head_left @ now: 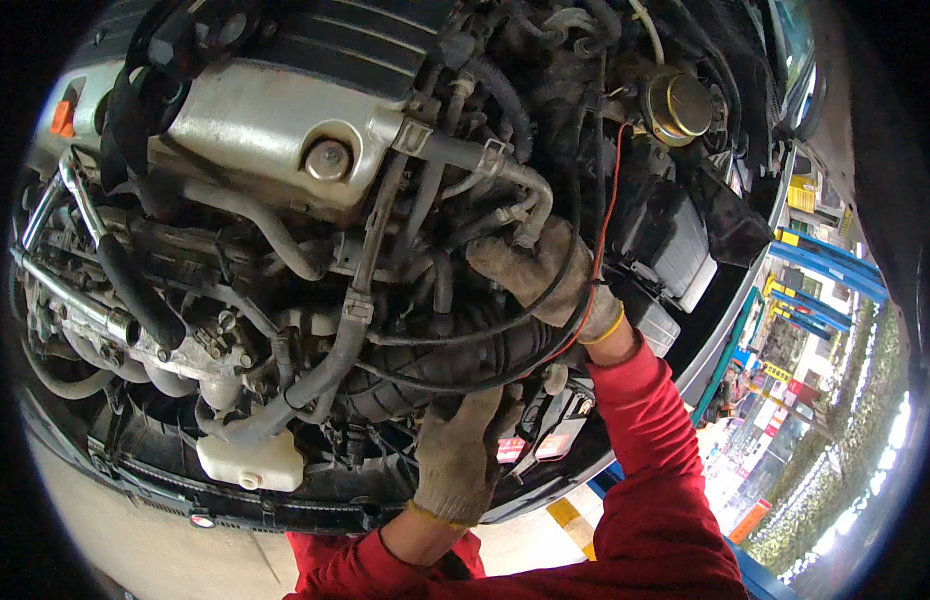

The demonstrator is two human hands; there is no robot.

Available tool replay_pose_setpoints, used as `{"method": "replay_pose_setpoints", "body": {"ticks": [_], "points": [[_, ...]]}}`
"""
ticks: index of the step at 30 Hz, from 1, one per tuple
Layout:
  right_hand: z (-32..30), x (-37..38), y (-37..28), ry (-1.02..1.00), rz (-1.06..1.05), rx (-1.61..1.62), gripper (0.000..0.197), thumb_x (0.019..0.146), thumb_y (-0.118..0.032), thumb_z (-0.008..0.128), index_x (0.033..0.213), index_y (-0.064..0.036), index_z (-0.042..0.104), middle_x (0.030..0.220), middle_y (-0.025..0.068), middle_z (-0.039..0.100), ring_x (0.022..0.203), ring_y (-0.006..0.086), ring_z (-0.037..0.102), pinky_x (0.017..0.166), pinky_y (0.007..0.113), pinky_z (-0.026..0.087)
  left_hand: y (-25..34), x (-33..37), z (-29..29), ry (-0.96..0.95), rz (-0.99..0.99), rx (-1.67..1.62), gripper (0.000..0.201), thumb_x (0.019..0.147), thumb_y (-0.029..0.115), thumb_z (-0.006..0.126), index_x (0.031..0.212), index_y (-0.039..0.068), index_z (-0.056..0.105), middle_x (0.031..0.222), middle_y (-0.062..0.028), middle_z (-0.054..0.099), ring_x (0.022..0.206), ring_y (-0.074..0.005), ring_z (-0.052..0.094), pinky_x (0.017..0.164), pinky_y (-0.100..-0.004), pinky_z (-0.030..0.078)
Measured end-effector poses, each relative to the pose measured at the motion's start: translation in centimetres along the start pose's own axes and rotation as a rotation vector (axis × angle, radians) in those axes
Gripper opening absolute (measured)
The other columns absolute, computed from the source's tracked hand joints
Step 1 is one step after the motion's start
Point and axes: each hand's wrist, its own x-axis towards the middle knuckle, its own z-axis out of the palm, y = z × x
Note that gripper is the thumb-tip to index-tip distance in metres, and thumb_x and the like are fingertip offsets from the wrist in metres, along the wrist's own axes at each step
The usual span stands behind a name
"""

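Observation:
Both my hands wear dirty knitted work gloves and reach into a car's engine bay. My right hand [545, 275] is bent down among the hoses, close below the end of a grey coolant hose [530, 190]. Its fingers are curled, and what they grip is out of sight. Black cables and a thin red wire [612, 200] pass across that glove and wrist. Nearer me, my left hand [453, 460] comes up against the underside of a black ribbed air intake hose [455, 365]. The hose and shadow hide its fingertips.
Metal ratchet handles [85, 205] and a black-gripped tool [140, 290] lie on the engine at left. A silver engine cover [245, 120] stands behind, a white plastic reservoir [250, 462] at front left. Blue lift arms [830, 265] appear beyond the car at right.

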Motion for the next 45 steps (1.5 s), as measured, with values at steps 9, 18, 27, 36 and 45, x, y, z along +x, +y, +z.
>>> {"method": "replay_pose_setpoints", "body": {"ticks": [9, 18, 27, 36, 45], "points": [[0.7, 0.1, -1.8, 0.089, 0.052, -0.143, 0.038, 0.094, -0.003, 0.091, 0.128, -0.0171, 0.085, 0.112, 0.0149, 0.084, 0.098, 0.0355, 0.084, 0.085, 0.041, 0.069, -1.1, 1.0, -0.7, 0.041, 0.07, 0.144, 0.022, 0.106, 0.014, 0.083, 0.127, 0.006, 0.081, 0.119, -0.0071, 0.083, 0.098, -0.0221, 0.081, 0.083, -0.0378, 0.068], [0.4, -0.2, 1.1, -0.043, -0.18, -0.188, 0.048, 0.101, -0.014, 0.081, 0.146, -0.0295, 0.081, 0.128, 0.0083, 0.082, 0.109, 0.0308, 0.083, 0.091, 0.044, 0.07, -2.9, 2.3, -2.9, 0.001, 0.364, 0.459, 0.026, 0.099, 0.003, 0.086, 0.125, 0.005, 0.084, 0.118, -0.0099, 0.086, 0.101, -0.0254, 0.084, 0.093, -0.0398, 0.069], [-0.1, -0.4, -1.2, -0.126, -0.12, -0.458, 0.046, 0.112, -0.026, 0.068, 0.156, -0.0344, 0.074, 0.137, 0.0044, 0.08, 0.1, 0.0271, 0.081, 0.084, 0.039, 0.071, -1.7, 2.4, -3.9, -0.084, 0.846, 1.401, 0.034, 0.096, -0.005, 0.084, 0.127, 0.008, 0.083, 0.124, -0.0064, 0.084, 0.111, -0.0226, 0.08, 0.098, -0.0378, 0.066], [0.4, -1.1, 1.4, -0.249, -0.144, -0.337, 0.041, 0.105, -0.013, 0.08, 0.144, -0.0229, 0.08, 0.14, 0.013, 0.079, 0.123, 0.032, 0.078, 0.106, 0.044, 0.065, -2.7, 2.6, -4.6, -0.075, 0.641, 1.168, 0.024, 0.106, 0.002, 0.074, 0.128, 0.006, 0.083, 0.122, -0.0061, 0.084, 0.105, -0.0212, 0.08, 0.094, -0.0371, 0.066], [0.3, -0.4, -1.3, 0.052, 0.67, 0.747, 0.04, 0.105, -0.024, 0.089, 0.14, -0.0063, 0.08, 0.127, 0.0099, 0.085, 0.114, 0.0229, 0.081, 0.098, 0.039, 0.067, 0.1, 0.1, -1.7, -0.013, 0.048, 0.151, 0.032, 0.104, 0.013, 0.087, 0.135, 0.007, 0.083, 0.129, -0.0093, 0.086, 0.115, -0.0244, 0.084, 0.092, -0.0373, 0.069]]}}
